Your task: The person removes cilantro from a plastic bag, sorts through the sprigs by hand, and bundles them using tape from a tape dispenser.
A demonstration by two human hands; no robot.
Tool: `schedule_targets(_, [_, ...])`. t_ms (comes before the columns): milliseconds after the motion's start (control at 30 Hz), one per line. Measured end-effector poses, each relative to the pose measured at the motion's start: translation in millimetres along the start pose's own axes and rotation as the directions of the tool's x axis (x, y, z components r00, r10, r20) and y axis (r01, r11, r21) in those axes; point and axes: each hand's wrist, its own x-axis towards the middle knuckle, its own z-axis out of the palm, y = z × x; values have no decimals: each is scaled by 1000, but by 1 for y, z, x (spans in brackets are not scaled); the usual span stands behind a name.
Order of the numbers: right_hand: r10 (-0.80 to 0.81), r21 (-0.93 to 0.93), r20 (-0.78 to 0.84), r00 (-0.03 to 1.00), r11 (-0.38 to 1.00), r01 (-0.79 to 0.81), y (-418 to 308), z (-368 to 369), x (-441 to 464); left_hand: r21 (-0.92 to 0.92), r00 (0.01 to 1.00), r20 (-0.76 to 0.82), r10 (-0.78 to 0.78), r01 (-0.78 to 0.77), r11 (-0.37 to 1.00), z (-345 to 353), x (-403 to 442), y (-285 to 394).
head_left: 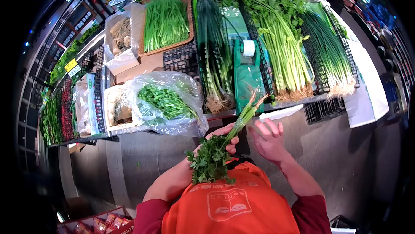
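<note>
The left hand (221,132) is closed round the stems (244,119) of a leafy green bunch (215,154), its leaves (209,165) before the orange apron (229,219); the right hand (269,139) is just beside it, fingers loosely parted; the roots (256,98) overlap a green dispenser (249,76), contact hard to tell

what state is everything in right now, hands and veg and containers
left hand: closed around the leafy bunch
leafy bunch: held, root ends up and away from the person, leaves towards the apron
right hand: open, fingers spread, holding nothing
clear plastic bag: crumpled, greens inside
green dispenser: white roll in place
wicker basket: filled with thin greens
white box: open-topped, roots inside
</note>
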Motion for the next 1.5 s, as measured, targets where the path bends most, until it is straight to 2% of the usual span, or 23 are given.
schedule_targets(100, [-73,111,-43,996,991,78,-5,-16,25,25,996,-33,85,-84,996,14,-12,-5])
schedule_targets(133, [-130,112,-61,990,984,137,-8,-21,37,148,986,-68,152,-140,979,24,-19,-10])
schedule_targets(167, [-212,128,2,977,969,210,-9,-22,48,279,973,-148,177,-130,952,36,-25,-12])
schedule_targets(233, [-309,278,147,940,924,261,-13,-20,66,271,946,-255,200,-128,954,51,-42,-18])
schedule_targets(333, [-462,401,32,886,818,413,-20,-6,82,479,965,-225,131,-7,878,33,-67,-12])
schedule_targets(400, [-475,562,37,879,737,375,-38,-7,98,528,940,-309,146,42,848,19,-91,-9])
schedule_targets(467, [-452,690,56,890,662,292,-57,-2,110,720,868,-311,387,-50,692,6,-116,-10])
schedule_targets(567, [-387,821,199,900,567,62,-99,16,128,928,710,-191,678,-95,360,-14,-145,-10])
schedule_targets(600, [-343,869,99,934,488,87,-119,26,131,937,732,-125,669,-135,322,-22,-153,-9])
schedule_targets(633, [-431,857,215,877,513,42,-135,32,139,977,661,75,746,-198,77,-9,-162,-4])
schedule_targets(700, [-454,888,367,812,430,-161,-168,44,150,953,334,210,919,-279,-116,-15,-174,2])
schedule_targets(767, [-442,882,273,855,470,-39,-198,64,169,884,210,103,972,-467,7,-19,-197,19])
schedule_targets(833, [-412,866,225,883,499,12,-214,74,183,946,46,-59,997,-315,70,-7,-225,47])
schedule_targets(933, [-327,862,234,915,505,-39,-224,81,193,965,-206,26,978,-251,-78,-12,-277,120])
schedule_targets(967, [-334,858,348,876,490,-154,-221,84,192,970,-270,80,959,-202,-138,-16,-292,148])
schedule_targets(1033, [-347,803,554,757,461,-377,-214,88,187,992,-303,115,946,-14,-125,-34,-317,205])
schedule_targets(1100, [-263,774,576,774,480,-413,-214,87,180,954,-198,-11,980,292,70,-51,-332,257])
schedule_targets(1167, [-187,717,623,760,524,-460,-211,90,168,943,-168,164,972,316,-104,-77,-318,296])
schedule_targets(1233, [-78,696,630,773,500,-516,-210,91,157,856,-36,-6,999,517,24,-88,-305,320])
schedule_targets(1300, [-14,666,663,748,467,-581,-207,92,149,812,74,247,966,528,-248,-125,-285,342])
schedule_targets(1367, [74,598,716,694,448,-665,-210,82,152,757,142,163,976,616,-216,-154,-270,352])
schedule_targets(1433, [130,573,731,670,416,-706,-211,79,151,801,52,215,975,562,-207,-168,-261,352])
schedule_targets(1500, [146,575,701,698,462,-675,-208,83,147,861,89,36,995,502,-76,-161,-264,355])
